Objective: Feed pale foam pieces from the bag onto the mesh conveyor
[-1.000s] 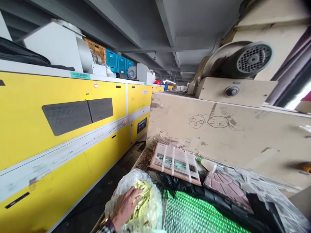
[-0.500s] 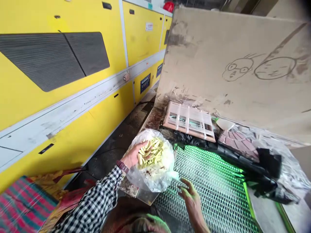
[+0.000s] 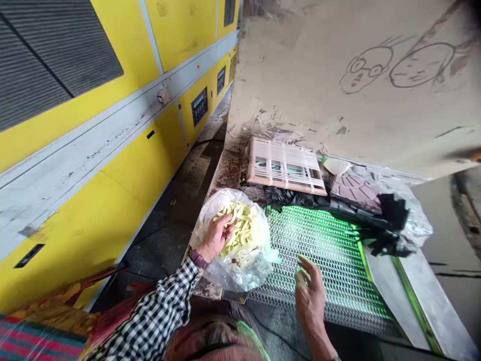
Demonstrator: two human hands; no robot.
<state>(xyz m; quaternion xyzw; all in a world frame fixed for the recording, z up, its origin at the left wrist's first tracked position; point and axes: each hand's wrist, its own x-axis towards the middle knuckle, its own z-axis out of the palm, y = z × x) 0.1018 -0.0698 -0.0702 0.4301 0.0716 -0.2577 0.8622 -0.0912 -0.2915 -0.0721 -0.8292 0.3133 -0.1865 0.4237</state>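
My left hand (image 3: 217,236) reaches into a clear plastic bag (image 3: 244,276) and its fingers curl among pale yellow strips (image 3: 236,228), which look like cut pieces of food. A dark band (image 3: 198,259) circles that wrist, below a checked sleeve (image 3: 152,316). To the right of the bag, my right hand (image 3: 310,293) hangs over a green-lit metal mesh (image 3: 330,260). Its fingers are apart and hold nothing I can see, and they do not touch the bag.
A yellow machine cabinet (image 3: 112,150) runs along the left, beyond a dark, dirty floor (image 3: 169,240). Ahead rises a stained beige panel (image 3: 376,65) with doodled faces. A strapped bundle of sheets (image 3: 285,165) and black plastic (image 3: 361,215) lie beyond the mesh.
My view has tilted down and swung, bringing the mesh and my right hand fully into sight. My left hand stays in the bag, and my right fingers have curled slightly.
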